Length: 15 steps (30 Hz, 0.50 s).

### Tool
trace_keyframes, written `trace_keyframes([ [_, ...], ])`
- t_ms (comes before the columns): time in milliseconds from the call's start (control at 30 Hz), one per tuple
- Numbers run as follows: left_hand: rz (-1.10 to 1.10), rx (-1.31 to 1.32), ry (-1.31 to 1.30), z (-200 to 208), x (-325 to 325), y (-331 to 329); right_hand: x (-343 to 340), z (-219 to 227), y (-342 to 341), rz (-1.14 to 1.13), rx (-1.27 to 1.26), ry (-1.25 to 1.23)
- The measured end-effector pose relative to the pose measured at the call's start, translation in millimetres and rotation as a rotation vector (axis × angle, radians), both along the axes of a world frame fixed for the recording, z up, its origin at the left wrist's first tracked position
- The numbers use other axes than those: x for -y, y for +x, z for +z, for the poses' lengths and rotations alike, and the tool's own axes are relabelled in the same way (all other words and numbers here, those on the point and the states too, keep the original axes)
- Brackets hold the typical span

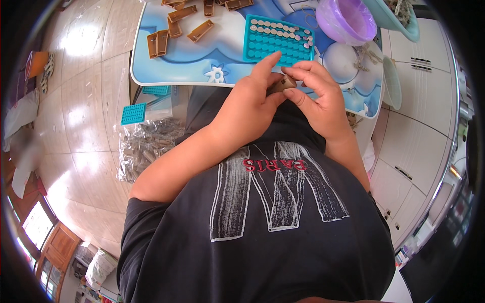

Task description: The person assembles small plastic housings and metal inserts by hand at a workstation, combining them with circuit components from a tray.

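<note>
Just past the near edge of the table, my two hands meet around a small brown plastic piece with a dark opening at its end. My left hand grips it between thumb and curled fingers, its index finger pointing up. The thumb of my right hand presses on the piece, and its fingers bend over the top. Right behind my fingers lies a teal tray with rows of round hollows, several holding small pale discs. Fingers hide part of the piece.
Several loose brown plastic housings lie at the table's far left. A purple bowl and a teal basin stand far right, near a white round lid. Left of my legs sit a clear bag of parts and a small teal tray.
</note>
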<state>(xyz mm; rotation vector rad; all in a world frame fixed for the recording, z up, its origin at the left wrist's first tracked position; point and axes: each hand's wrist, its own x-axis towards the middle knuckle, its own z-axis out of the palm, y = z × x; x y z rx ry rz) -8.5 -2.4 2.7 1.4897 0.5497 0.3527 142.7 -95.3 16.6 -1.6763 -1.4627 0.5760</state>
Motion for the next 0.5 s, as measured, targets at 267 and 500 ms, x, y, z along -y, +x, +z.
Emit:
trace_keyframes([
  [267,0.037,0.086,0.208,6.3,-1.8,-1.5,14.8,-7.6,-5.0,-0.114,-0.576,0.084],
  [500,0.128,0.162,0.209,4.2,8.8,1.6,16.6,-10.0,-19.1,-0.110,-0.852,0.225],
])
